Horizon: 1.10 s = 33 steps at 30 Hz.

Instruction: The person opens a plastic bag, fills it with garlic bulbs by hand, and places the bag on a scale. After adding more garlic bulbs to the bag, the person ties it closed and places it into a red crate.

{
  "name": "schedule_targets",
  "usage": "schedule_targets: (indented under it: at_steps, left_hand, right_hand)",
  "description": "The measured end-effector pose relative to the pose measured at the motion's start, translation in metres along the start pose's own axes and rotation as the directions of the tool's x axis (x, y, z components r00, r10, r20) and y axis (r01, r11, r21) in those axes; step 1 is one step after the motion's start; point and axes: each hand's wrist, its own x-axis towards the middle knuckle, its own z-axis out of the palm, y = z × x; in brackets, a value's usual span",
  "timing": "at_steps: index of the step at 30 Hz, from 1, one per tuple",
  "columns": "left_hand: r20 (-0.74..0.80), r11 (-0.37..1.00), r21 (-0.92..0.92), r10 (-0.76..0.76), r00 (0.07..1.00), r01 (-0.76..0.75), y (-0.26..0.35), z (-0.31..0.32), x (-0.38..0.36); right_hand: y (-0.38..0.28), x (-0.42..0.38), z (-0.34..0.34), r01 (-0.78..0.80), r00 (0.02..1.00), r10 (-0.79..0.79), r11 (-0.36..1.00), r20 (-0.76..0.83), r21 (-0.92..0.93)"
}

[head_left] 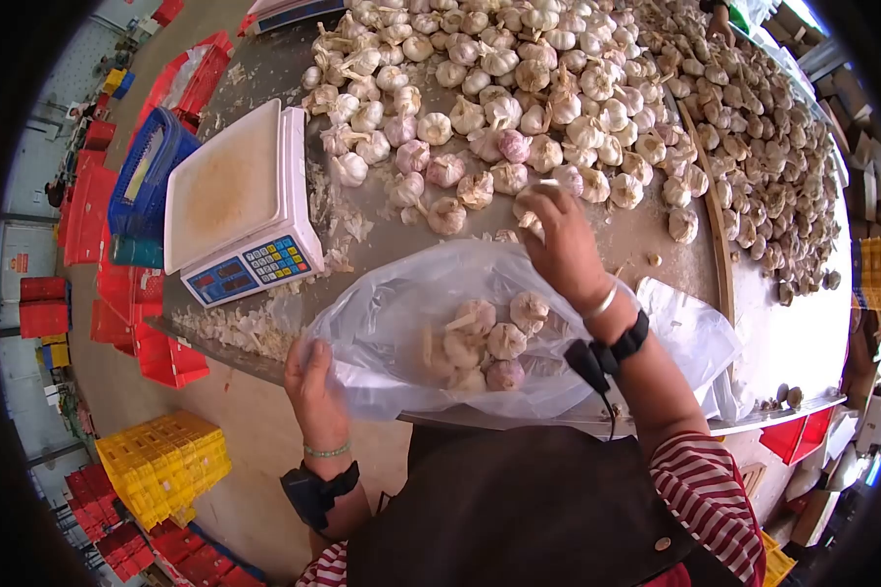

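Observation:
A clear plastic bag [392,303] lies open at the table's near edge, with several garlic bulbs [506,341] inside. My left hand [315,391] grips the bag's left rim between thumb and fingers. Above the bag's far rim, my right hand [565,245] has its fingers curled around a garlic bulb [528,215], which they partly cover. A large heap of pale garlic bulbs [499,108] spreads just beyond this hand; a few in front have purplish skin.
A white weighing scale [230,196] stands on the left of the metal table, beside a blue basket [152,176]. A wooden strip [707,196] separates the heap from smaller, darker garlic [764,166] on the right. Another person's hand [720,24] shows at the far right. Yellow crates [162,460] stand on the floor.

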Motion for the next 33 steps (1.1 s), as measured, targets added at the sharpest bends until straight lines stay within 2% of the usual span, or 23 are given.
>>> schedule_targets:
  at_steps: [1, 5, 7, 9, 10, 11, 12, 13, 14, 15, 16, 17, 19, 20, 21, 23, 25, 26, 27, 28, 29, 31, 33]
  left_hand:
    - [-0.046, 1.000, -0.020, 0.014, 0.999, -0.014, 0.003, 0.000, -0.002]
    - [0.008, 0.997, -0.068, 0.035, 0.999, -0.034, 0.010, -0.013, -0.007]
    - [0.027, 0.997, 0.042, 0.056, 0.998, -0.057, 0.014, -0.015, -0.005]
    - [0.082, 0.985, 0.104, 0.126, 0.989, -0.134, 0.017, -0.015, 0.001]
    - [0.139, 0.962, 0.172, 0.187, 0.972, -0.210, 0.019, -0.016, 0.003]
    - [0.138, 0.962, 0.170, 0.190, 0.972, -0.213, 0.021, -0.015, 0.005]
    - [0.123, 0.971, 0.180, 0.137, 0.983, -0.158, 0.022, -0.015, 0.005]
    - [0.107, 0.976, 0.191, 0.081, 0.991, -0.101, 0.023, -0.014, 0.004]
    - [0.103, 0.977, 0.190, 0.080, 0.992, -0.098, 0.025, -0.011, 0.004]
    - [0.122, 0.992, 0.127, 0.006, 0.993, -0.022, 0.026, -0.005, 0.006]
    - [0.146, 0.997, 0.062, -0.062, 0.987, 0.054, 0.027, -0.001, 0.008]
    - [0.144, 0.997, 0.058, -0.059, 0.988, 0.051, 0.026, 0.000, 0.009]
    - [0.146, 0.973, -0.061, -0.213, 0.966, 0.223, 0.021, 0.001, 0.013]
    - [0.149, 0.973, -0.065, -0.210, 0.966, 0.221, 0.022, 0.002, 0.014]
    - [0.154, 0.964, -0.082, -0.237, 0.959, 0.252, 0.023, 0.003, 0.015]
    - [0.162, 0.954, -0.102, -0.264, 0.951, 0.282, 0.027, 0.006, 0.015]
    - [0.066, 0.956, -0.039, -0.288, 0.955, 0.291, 0.032, 0.007, 0.015]
    - [0.072, 0.956, -0.039, -0.286, 0.955, 0.289, 0.033, 0.009, 0.014]
    - [0.000, 0.965, -0.019, -0.261, 0.965, 0.261, 0.032, 0.011, 0.013]
    - [-0.071, 0.973, 0.000, -0.230, 0.971, 0.231, 0.032, 0.012, 0.013]
    - [-0.059, 0.976, -0.003, -0.219, 0.974, 0.219, 0.031, 0.009, 0.013]
    - [0.004, 0.983, -0.021, -0.181, 0.983, 0.181, 0.026, -0.004, 0.009]
    - [0.044, 0.990, -0.042, -0.136, 0.990, 0.138, 0.023, -0.009, 0.008]
  right_hand:
    - [0.013, 0.004, 0.008, -0.072, 0.997, 0.075, 0.992, 0.026, -0.105]
    - [0.050, 0.002, 0.044, -0.052, 0.983, 0.075, 0.989, 0.168, -0.138]
    - [0.054, 0.004, 0.048, -0.059, 0.975, 0.091, 0.985, 0.201, -0.162]
    - [0.056, 0.006, 0.046, -0.139, 0.971, 0.141, 0.990, 0.194, -0.023]
    - [0.039, 0.011, 0.031, -0.270, 0.944, 0.256, 0.962, 0.206, 0.040]
    - [0.027, 0.012, 0.019, -0.266, 0.946, 0.253, 0.963, 0.205, 0.040]
    - [0.015, 0.011, 0.009, -0.403, 0.910, 0.322, 0.836, 0.261, 0.374]
    - [0.001, 0.008, -0.003, -0.496, 0.868, 0.362, 0.582, 0.341, 0.644]
    - [-0.024, 0.007, -0.023, -0.506, 0.863, 0.308, 0.549, 0.401, 0.666]
    - [-0.048, 0.005, -0.037, -0.515, 0.855, 0.250, 0.516, 0.455, 0.684]
    - [-0.064, -0.001, -0.039, -0.532, 0.826, 0.166, 0.547, 0.539, 0.646]
    - [-0.078, -0.007, -0.037, -0.542, 0.782, 0.085, 0.581, 0.618, 0.607]
    - [-0.096, -0.017, -0.020, -0.107, 0.859, -0.186, 0.847, 0.478, 0.521]
    - [-0.102, -0.015, -0.015, -0.016, 0.844, -0.255, 0.868, 0.472, 0.497]
    - [-0.099, -0.010, -0.013, -0.014, 0.845, -0.254, 0.869, 0.471, 0.494]
    - [-0.087, 0.008, -0.006, -0.218, 0.871, -0.064, 0.838, 0.488, 0.500]
    - [-0.061, 0.032, 0.014, -0.190, 0.961, 0.092, 0.906, 0.262, 0.379]
    - [-0.038, 0.044, 0.033, -0.126, 0.983, 0.081, 0.952, 0.165, 0.280]
    - [-0.022, 0.052, 0.047, -0.123, 0.984, 0.107, 0.985, 0.140, 0.117]
    - [-0.003, 0.053, 0.069, -0.084, 0.984, 0.091, 0.995, 0.153, -0.050]
    - [0.010, 0.057, 0.083, -0.041, 0.983, 0.078, 0.976, 0.166, -0.215]
    - [0.005, 0.054, 0.087, 0.055, 0.967, 0.028, 0.948, 0.254, -0.313]
    - [0.003, 0.053, 0.088, 0.070, 0.971, 0.013, 0.939, 0.239, -0.338]
